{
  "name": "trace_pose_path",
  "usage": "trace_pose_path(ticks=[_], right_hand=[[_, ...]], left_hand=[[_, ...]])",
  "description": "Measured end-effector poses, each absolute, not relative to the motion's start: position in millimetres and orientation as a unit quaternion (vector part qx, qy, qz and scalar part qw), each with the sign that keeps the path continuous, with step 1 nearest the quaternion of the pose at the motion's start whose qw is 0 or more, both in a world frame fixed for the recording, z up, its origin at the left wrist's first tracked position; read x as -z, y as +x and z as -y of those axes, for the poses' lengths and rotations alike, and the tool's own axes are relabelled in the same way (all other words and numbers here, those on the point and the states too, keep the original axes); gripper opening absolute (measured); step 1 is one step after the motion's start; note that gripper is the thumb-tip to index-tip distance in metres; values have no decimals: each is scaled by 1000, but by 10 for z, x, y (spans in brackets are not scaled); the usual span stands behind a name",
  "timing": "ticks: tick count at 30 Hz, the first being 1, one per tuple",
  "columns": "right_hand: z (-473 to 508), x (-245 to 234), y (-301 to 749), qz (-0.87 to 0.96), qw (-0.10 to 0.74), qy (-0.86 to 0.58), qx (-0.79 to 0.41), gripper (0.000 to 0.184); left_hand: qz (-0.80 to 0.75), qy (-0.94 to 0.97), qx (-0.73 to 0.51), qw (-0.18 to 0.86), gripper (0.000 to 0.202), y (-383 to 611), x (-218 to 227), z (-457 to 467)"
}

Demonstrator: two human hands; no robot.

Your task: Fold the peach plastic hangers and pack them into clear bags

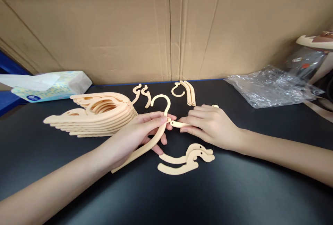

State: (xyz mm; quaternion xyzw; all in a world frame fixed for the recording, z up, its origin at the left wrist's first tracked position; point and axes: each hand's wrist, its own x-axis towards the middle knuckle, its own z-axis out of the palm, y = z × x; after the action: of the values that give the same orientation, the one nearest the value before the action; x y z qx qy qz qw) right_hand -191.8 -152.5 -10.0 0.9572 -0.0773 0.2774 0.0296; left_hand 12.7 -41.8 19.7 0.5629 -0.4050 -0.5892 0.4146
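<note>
My left hand [142, 129] is closed on a peach plastic hanger piece [153, 138], a curved arm with a hook at its top, pinched near the hook's base. My right hand [209, 124] is closed on a second peach arm piece [179, 124], and the end of that piece meets the first at the hook's base. Two loose arm pieces [186, 161] lie on the black table just in front of my hands. A stack of finished hangers [96, 115] lies to the left of my left hand.
Loose hooks [143, 95] and a folded hook-and-arms set [186, 91] lie behind my hands. A tissue pack [52, 86] sits far left, a crumpled clear plastic bag [270, 86] far right. A cardboard wall [166, 27] closes the back of the black table [234, 190].
</note>
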Motion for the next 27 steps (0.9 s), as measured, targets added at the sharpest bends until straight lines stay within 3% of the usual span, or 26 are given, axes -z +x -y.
trace_pose_path(ticks=[7,27], right_hand=[[1524,101,-1943,67,62,953,-289,34],[1503,75,-1954,30,69,945,-320,29]], left_hand=[[421,556,608,380,30,144,-200,436],[424,561,609,368,26,176,-210,412]])
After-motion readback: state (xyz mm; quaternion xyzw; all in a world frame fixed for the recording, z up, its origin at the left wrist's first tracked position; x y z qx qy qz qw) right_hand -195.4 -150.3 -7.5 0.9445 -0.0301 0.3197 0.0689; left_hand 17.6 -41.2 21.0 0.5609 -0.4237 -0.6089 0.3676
